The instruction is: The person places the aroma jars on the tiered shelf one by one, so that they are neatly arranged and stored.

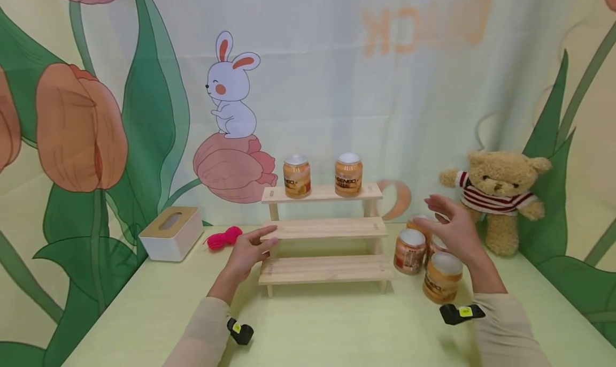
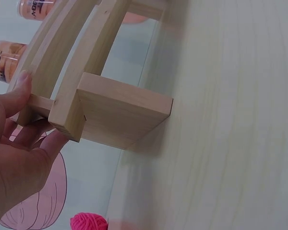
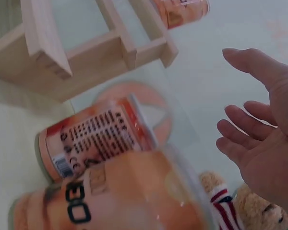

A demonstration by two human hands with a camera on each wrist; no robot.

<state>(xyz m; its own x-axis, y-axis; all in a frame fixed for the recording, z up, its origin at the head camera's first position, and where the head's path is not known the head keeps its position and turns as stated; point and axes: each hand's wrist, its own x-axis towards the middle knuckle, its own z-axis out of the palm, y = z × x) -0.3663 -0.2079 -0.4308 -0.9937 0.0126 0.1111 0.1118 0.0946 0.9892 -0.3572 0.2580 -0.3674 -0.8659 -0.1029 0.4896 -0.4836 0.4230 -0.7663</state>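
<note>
A three-step wooden rack (image 1: 325,229) stands mid-table. Two orange jars (image 1: 297,176) (image 1: 348,174) with silver lids sit on its top step. My left hand (image 1: 250,249) holds the left end of the middle step (image 2: 62,108), thumb on top and fingers beneath. Over a cluster of several orange jars (image 1: 410,251) (image 1: 441,276) right of the rack hovers my right hand (image 1: 449,222), fingers spread and empty. The right wrist view shows those jars (image 3: 93,139) close up beside the open palm (image 3: 264,143).
A teddy bear (image 1: 498,196) in a striped shirt sits at the far right against the backdrop. A white tissue box (image 1: 171,233) and a pink yarn ball (image 1: 224,237) lie left of the rack. The printed curtain hangs right behind.
</note>
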